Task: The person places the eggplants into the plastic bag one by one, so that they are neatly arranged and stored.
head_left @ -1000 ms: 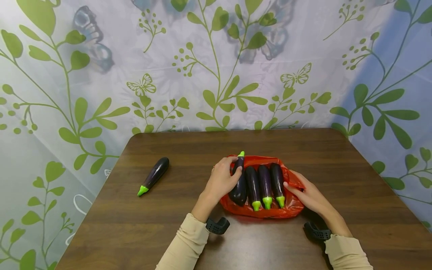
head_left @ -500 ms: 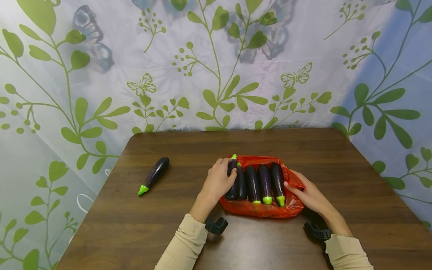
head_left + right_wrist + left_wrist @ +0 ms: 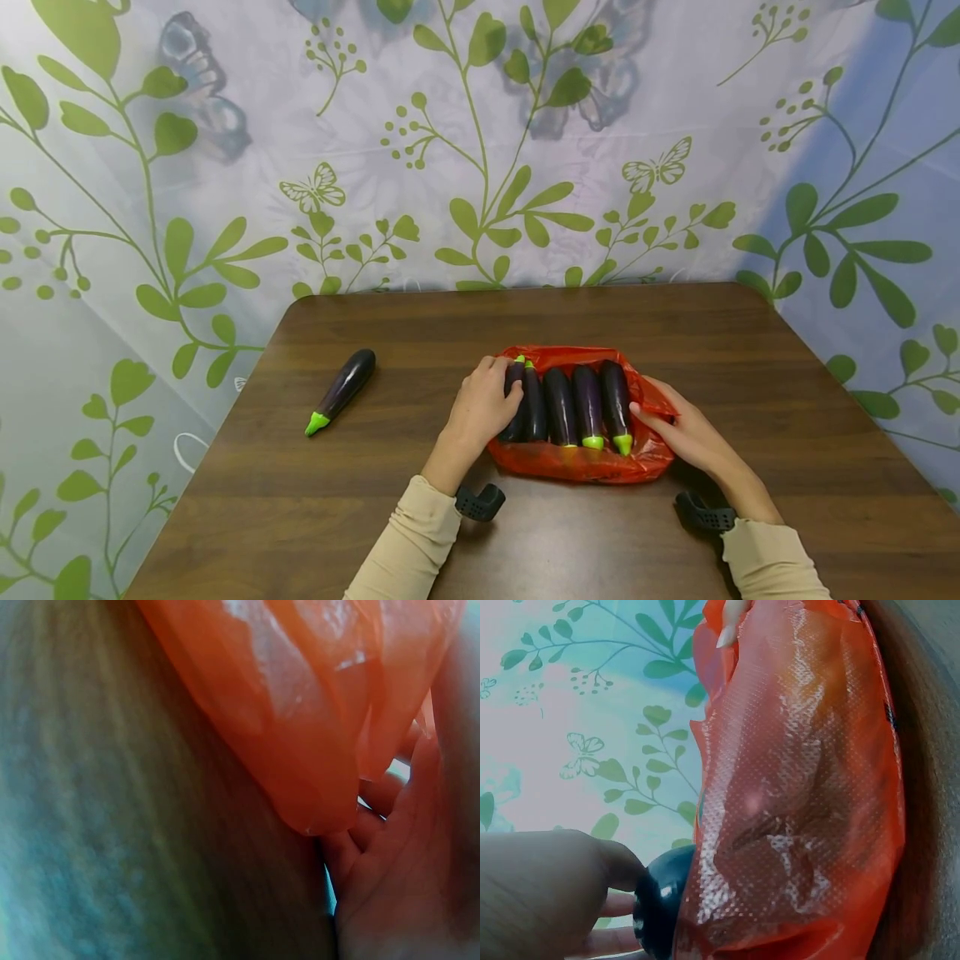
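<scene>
A red plastic bag [image 3: 581, 464] stands wide open on the table with several dark eggplants in it, side by side. My left hand [image 3: 480, 404] grips the leftmost eggplant [image 3: 514, 428] at the bag's left side. In the left wrist view, the rounded end of that eggplant [image 3: 660, 900] shows between thumb and fingers, beside the bag's wall [image 3: 795, 787]. At the opposite side, my right hand [image 3: 690, 429] holds the bag's edge, thumb over the rim. Its fingers are partly behind the plastic in the right wrist view. Right of the held one lies another eggplant [image 3: 535, 408].
A single eggplant [image 3: 342, 392] with a bright green stem end lies on the brown wooden table [image 3: 420, 333], left of the bag. Behind the table hangs a leaf-patterned cloth [image 3: 420, 208]. Each wrist carries a black strap mount [image 3: 480, 503].
My left hand has shifted slightly left, and the eggplant in it has gone lower into the bag's left side, uncovering the one beside it. My right hand stays at the bag's edge.
</scene>
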Available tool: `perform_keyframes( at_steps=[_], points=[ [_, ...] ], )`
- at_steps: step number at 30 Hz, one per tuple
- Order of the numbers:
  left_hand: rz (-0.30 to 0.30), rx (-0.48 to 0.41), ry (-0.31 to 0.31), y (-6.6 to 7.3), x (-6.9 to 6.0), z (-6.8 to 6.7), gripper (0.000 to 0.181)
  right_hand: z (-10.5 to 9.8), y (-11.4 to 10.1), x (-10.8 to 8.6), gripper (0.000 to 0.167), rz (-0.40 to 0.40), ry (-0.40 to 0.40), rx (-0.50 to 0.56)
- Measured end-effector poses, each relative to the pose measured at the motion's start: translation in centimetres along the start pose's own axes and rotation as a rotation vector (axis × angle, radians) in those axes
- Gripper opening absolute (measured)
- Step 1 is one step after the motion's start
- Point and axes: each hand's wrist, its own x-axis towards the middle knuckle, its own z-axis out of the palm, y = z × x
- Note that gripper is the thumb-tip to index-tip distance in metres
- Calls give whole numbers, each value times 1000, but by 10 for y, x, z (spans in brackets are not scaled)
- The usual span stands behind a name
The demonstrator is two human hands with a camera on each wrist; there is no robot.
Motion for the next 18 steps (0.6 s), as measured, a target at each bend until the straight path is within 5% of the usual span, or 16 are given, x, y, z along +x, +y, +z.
perform_keyframes(
  at_steps=[18],
  points=[
    [-36, 58, -67, -4, -1, 6, 29, 0, 0, 0, 70, -4, -6, -1]
  ],
)
